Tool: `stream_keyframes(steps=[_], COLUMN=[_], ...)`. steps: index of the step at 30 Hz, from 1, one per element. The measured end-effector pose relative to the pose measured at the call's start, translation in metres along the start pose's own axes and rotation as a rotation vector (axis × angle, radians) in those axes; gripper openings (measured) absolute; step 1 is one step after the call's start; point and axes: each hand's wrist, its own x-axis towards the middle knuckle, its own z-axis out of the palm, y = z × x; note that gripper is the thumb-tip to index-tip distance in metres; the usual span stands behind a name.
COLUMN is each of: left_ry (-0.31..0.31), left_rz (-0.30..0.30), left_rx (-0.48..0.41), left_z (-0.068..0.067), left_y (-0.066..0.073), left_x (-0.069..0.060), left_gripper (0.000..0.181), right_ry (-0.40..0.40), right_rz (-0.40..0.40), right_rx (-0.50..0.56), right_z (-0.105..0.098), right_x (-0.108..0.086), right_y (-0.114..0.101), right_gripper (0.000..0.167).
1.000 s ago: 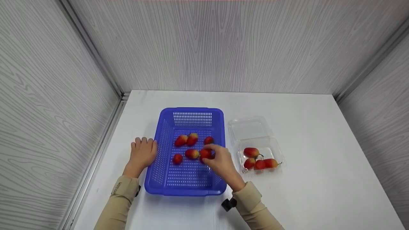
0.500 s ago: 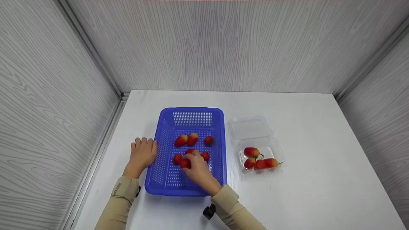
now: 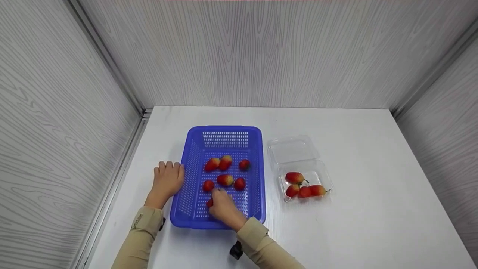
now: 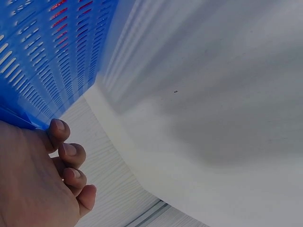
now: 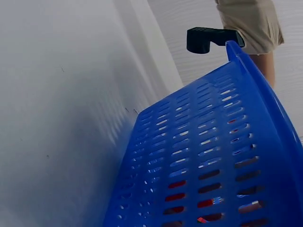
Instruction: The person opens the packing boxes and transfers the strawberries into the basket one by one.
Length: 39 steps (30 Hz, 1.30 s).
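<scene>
A blue perforated basket (image 3: 198, 223) on the white table holds several small red fruits, yellowish at one end, such as a two-tone fruit (image 3: 224, 180). In the basket's near part, my right hand (image 3: 226, 209) pinches a red fruit (image 3: 210, 203), partly hidden by the fingers. My left hand (image 3: 167, 182) holds the basket's left rim; in the left wrist view, the curled fingers (image 4: 71, 150) show beside the rim, the thumb hidden. In the right wrist view, the basket wall (image 5: 189, 142) hides the right hand almost wholly.
Right of the basket lies a clear plastic clamshell box (image 3: 324, 170), its lid (image 3: 293, 149) folded back. Several more red fruits (image 3: 294, 177) sit in it. Wood-grain panels (image 3: 239, 56) close in the table (image 3: 373, 168) at the back and sides.
My right hand has moved left and toward the near side inside the basket, carrying a red fruit. The left hand and basket have stayed put.
</scene>
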Motion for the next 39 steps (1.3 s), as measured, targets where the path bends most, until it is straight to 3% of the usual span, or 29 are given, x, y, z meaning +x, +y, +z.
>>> stream_keyframes(steps=[13,18,26,39], left_ry=[-0.047,-0.052,-0.030,-0.031], left_rz=[-0.012,-0.019,-0.004,0.003], left_rx=[-0.029,-0.037,-0.015,-0.001], left_z=[0.005,0.005,-0.002,-0.004], left_y=[0.003,0.002,0.000,-0.001], left_x=[-0.001,-0.003,0.004,0.004], left_gripper=[0.039,0.038,0.037,0.038], right_ry=[0.042,0.003,0.032,0.058], right_rz=[-0.041,-0.018,0.003,-0.049], right_rx=[-0.154,-0.130,-0.121,-0.129], right_z=[0.013,0.015,0.013,0.010], right_x=[0.001,0.002,0.010,0.003], right_y=[0.009,0.008,0.001,-0.001], right_gripper=[0.024,0.032,0.043,0.040])
